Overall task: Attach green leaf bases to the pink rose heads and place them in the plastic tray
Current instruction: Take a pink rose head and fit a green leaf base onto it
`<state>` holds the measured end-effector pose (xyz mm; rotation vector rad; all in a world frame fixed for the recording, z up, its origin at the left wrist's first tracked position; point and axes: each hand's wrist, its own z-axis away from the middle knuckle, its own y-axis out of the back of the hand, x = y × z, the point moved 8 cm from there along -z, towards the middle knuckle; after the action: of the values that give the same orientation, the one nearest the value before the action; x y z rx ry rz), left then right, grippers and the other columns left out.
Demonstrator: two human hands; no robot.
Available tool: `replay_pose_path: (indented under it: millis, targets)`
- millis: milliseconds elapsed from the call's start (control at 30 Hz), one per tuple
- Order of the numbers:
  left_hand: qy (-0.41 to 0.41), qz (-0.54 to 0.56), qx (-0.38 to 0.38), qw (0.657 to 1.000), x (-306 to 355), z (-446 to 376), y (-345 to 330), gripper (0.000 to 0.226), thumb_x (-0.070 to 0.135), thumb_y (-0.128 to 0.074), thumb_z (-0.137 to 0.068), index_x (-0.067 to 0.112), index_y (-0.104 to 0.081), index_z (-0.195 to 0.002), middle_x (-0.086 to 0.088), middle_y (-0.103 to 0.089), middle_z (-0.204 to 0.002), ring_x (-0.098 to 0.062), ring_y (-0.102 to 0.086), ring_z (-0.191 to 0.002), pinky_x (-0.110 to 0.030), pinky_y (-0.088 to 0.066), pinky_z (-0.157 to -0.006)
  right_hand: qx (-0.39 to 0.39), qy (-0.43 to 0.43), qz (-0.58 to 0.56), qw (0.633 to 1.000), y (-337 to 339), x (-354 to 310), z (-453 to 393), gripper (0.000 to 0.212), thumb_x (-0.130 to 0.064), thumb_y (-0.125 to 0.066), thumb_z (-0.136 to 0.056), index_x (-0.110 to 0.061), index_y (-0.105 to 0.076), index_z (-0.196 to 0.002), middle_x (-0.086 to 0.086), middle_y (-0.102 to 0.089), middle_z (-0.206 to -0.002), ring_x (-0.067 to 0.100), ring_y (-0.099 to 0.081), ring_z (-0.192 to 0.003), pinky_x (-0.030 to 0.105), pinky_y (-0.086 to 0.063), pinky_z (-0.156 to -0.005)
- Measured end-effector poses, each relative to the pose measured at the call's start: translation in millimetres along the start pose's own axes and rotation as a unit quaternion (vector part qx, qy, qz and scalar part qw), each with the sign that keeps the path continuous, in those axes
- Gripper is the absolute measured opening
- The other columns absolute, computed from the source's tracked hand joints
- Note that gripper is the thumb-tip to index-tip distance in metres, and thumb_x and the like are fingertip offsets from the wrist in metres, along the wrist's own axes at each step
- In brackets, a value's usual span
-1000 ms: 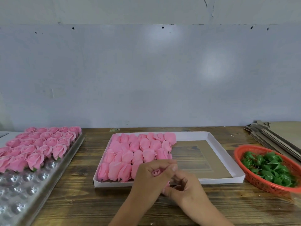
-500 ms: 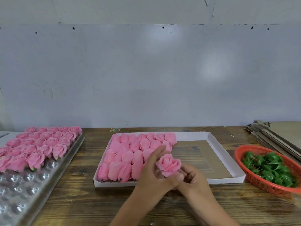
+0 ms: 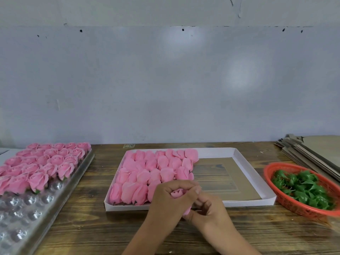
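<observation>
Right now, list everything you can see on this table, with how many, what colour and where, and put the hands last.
rose head in hands: one, pink, front centre.
loose rose heads: many, pink, left part of the white box.
white box: one, shallow, table centre.
finished roses: many, pink with green bases, far part of the plastic tray.
plastic tray: one, clear with round pockets, left.
leaf bases: a heap, green, in the basket.
basket: one, orange-red, right.
cardboard sheets: a stack, brown, far right.
table: one, dark wood.
left hand: curled round the rose head.
right hand: fingers at its underside.
</observation>
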<state>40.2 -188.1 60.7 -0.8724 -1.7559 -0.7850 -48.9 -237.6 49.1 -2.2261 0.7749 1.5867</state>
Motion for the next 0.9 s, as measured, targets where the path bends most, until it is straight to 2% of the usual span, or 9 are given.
replay_pose_path:
  millis: [100, 200, 267, 367, 500, 567, 667, 800, 900]
  targets:
    - [0.023, -0.001, 0.000, 1.000, -4.8, -0.9, -0.6, 0.022, 0.048, -0.075, -0.069, 0.041, -0.079, -0.089, 0.015, -0.077, -0.099, -0.005, -0.073, -0.094, -0.024, -0.059, -0.080, 0.015, -0.012, -0.035, 0.999, 1.8, 0.0, 0.0, 0.028, -0.003, -0.068, -0.078, -0.026, -0.079, -0.089, -0.002, -0.076, -0.080, 0.006, -0.070, -0.079, 0.015, -0.050, -0.068]
    - [0.045, 0.013, -0.010, 0.999, -10.2, -0.3, -4.4, 0.035, 0.052, -0.076, -0.062, 0.040, -0.077, -0.095, 0.006, -0.078, -0.095, -0.013, -0.075, -0.087, -0.029, -0.061, -0.068, 0.045, -0.029, -0.073, 0.996, 6.0, 4.2, -1.2, 0.026, 0.000, -0.066, -0.068, -0.024, -0.074, -0.065, 0.001, -0.065, -0.056, 0.004, -0.058, -0.052, 0.012, -0.043, -0.050]
    - [0.056, 0.018, -0.012, 0.998, -13.1, 1.1, -5.9, 0.038, 0.052, -0.079, -0.062, 0.042, -0.075, -0.098, 0.002, -0.077, -0.092, -0.016, -0.075, -0.082, -0.028, -0.059, -0.063, 0.049, -0.039, -0.098, 0.993, 7.3, 7.7, -0.9, 0.028, 0.001, -0.062, -0.065, -0.024, -0.075, -0.062, 0.002, -0.064, -0.054, 0.006, -0.056, -0.048, 0.012, -0.041, -0.047]
    - [0.068, 0.016, -0.055, 0.996, -15.9, 2.4, -11.8, 0.054, 0.057, -0.084, -0.067, 0.047, -0.065, -0.117, 0.008, -0.074, -0.109, -0.011, -0.072, -0.099, -0.029, -0.060, -0.080, 0.035, -0.051, -0.148, 0.987, 6.5, 6.8, -0.6, 0.026, -0.009, -0.072, -0.065, -0.020, -0.080, -0.087, 0.017, -0.071, -0.071, 0.016, -0.064, -0.064, 0.023, -0.049, -0.057]
    - [0.057, 0.040, -0.093, 0.993, -16.3, 4.2, -19.5, 0.074, 0.053, -0.091, -0.065, 0.043, -0.057, -0.130, 0.010, -0.068, -0.127, -0.011, -0.063, -0.122, -0.035, -0.050, -0.105, 0.052, -0.062, -0.202, 0.976, 17.1, 11.6, -2.2, 0.063, -0.041, -0.094, -0.055, -0.013, -0.075, -0.108, 0.020, -0.074, -0.103, 0.030, -0.072, -0.086, 0.034, -0.056, -0.065]
    - [0.051, 0.042, -0.085, 0.994, -15.9, 3.4, -19.0, 0.063, 0.047, -0.090, -0.070, 0.045, -0.061, -0.126, 0.010, -0.069, -0.127, -0.011, -0.063, -0.122, -0.036, -0.051, -0.103, 0.062, -0.056, -0.212, 0.974, 21.3, 12.1, -3.3, 0.059, -0.034, -0.093, -0.060, -0.012, -0.074, -0.112, 0.019, -0.073, -0.111, 0.032, -0.073, -0.095, 0.031, -0.058, -0.075]
    - [0.029, 0.026, -0.053, 0.998, -10.0, 1.0, -11.7, 0.042, 0.045, -0.084, -0.075, 0.047, -0.069, -0.114, 0.014, -0.073, -0.117, -0.004, -0.067, -0.111, -0.020, -0.056, -0.088, 0.091, -0.057, -0.177, 0.978, 24.5, 16.5, -4.0, 0.046, -0.014, -0.082, -0.071, -0.016, -0.072, -0.116, 0.017, -0.072, -0.113, 0.033, -0.070, -0.103, 0.035, -0.059, -0.082]
    - [0.043, 0.032, 0.008, 0.999, -9.0, -1.7, 0.5, 0.028, 0.027, -0.085, -0.077, 0.034, -0.077, -0.103, 0.010, -0.077, -0.101, -0.003, -0.070, -0.096, -0.012, -0.054, -0.073, 0.104, -0.047, -0.073, 0.991, 21.0, 10.5, -1.5, 0.042, -0.041, -0.081, -0.070, -0.030, -0.074, -0.110, 0.005, -0.076, -0.107, 0.025, -0.070, -0.103, 0.039, -0.057, -0.083]
    - [0.051, 0.024, 0.007, 0.998, -9.5, -1.3, 0.7, 0.029, 0.032, -0.085, -0.076, 0.034, -0.077, -0.104, 0.011, -0.077, -0.102, -0.003, -0.069, -0.099, -0.012, -0.054, -0.076, 0.125, -0.044, -0.075, 0.988, 22.3, 11.2, -1.1, 0.039, -0.040, -0.080, -0.066, -0.033, -0.075, -0.105, 0.005, -0.077, -0.099, 0.026, -0.072, -0.096, 0.039, -0.058, -0.076]
